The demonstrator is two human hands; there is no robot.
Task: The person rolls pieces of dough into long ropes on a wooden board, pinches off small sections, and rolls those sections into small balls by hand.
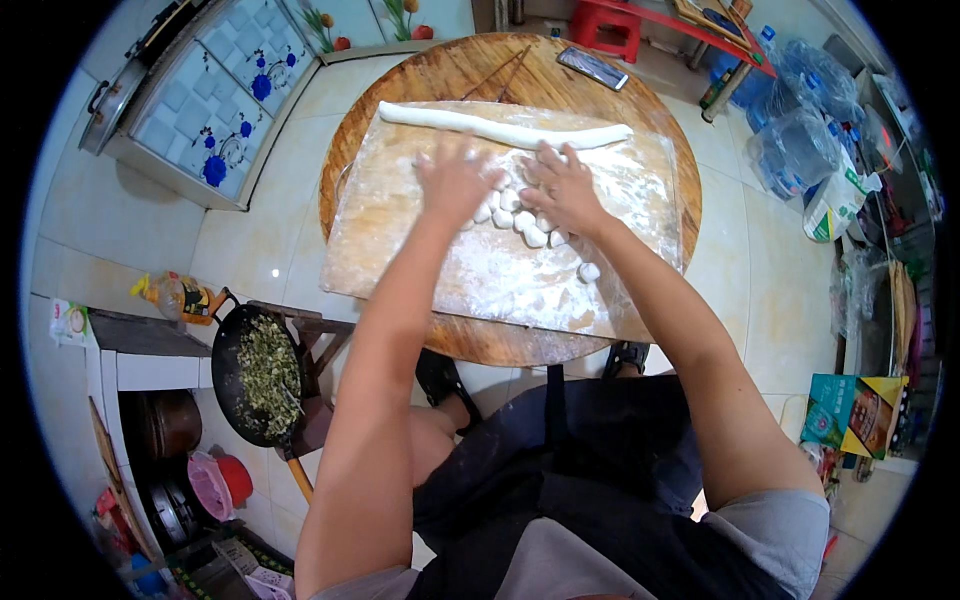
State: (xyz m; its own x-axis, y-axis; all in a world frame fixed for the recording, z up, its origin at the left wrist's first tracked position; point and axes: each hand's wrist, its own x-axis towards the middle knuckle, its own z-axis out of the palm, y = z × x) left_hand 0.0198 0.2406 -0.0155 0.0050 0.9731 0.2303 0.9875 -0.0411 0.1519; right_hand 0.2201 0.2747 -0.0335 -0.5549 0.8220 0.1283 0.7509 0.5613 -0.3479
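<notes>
On a floured wooden board [390,247], several small pieces of white dough [523,220] lie in a loose cluster. My left hand [456,181], fingers spread, is over the left part of that cluster. Over its right part is my right hand [564,187], also spread and partly covering pieces; whether either palm presses on them is unclear. Behind both hands a long roll of white dough [510,133] stretches across the board's far side. One dough piece [589,272] sits apart, nearer to me on the right.
The board rests on a round wooden table [480,352]. Beyond it lie chopsticks [514,73] and a smartphone [592,68]. At the lower left, a wok [225,375] holds chopped green filling [268,367], beside an oil bottle [177,298]. A red stool [609,30] stands past the table.
</notes>
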